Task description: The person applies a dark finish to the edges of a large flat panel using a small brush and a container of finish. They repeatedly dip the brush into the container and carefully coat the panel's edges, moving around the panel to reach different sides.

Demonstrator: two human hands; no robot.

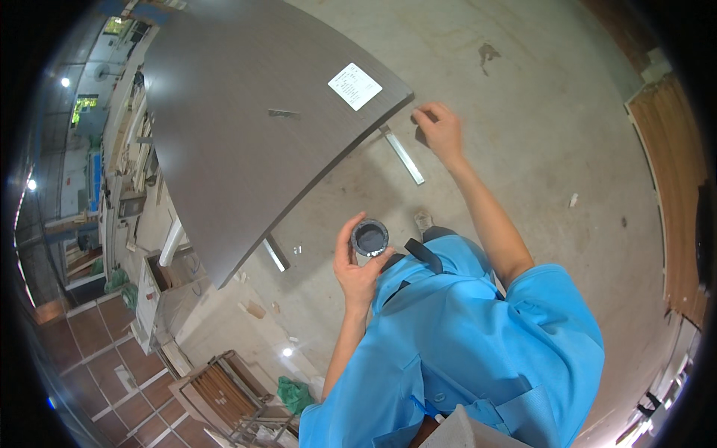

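Note:
In my left hand (354, 270) is a small round open tub (370, 237), dark inside with a smeared rim. Thumb and fingers wrap around its side. My right hand (442, 133) is raised just off the right corner of a large dark grey-brown panel (246, 142), its fingers curled together. Something small and dark shows below those fingertips, but I cannot make out whether it is held. A white label (355, 86) lies on the panel near that corner. Farther in, a small narrow metallic-looking piece or slot (284, 114) shows on the surface.
Metal support bars (403, 155) stick out from beneath the panel toward me. Concrete floor (538, 149) lies around it, with small scraps. To the left are a wooden cabinet (153, 299), a rack of boards (224, 392) and a green bag (295, 394). Wooden panels (668, 187) stand at right.

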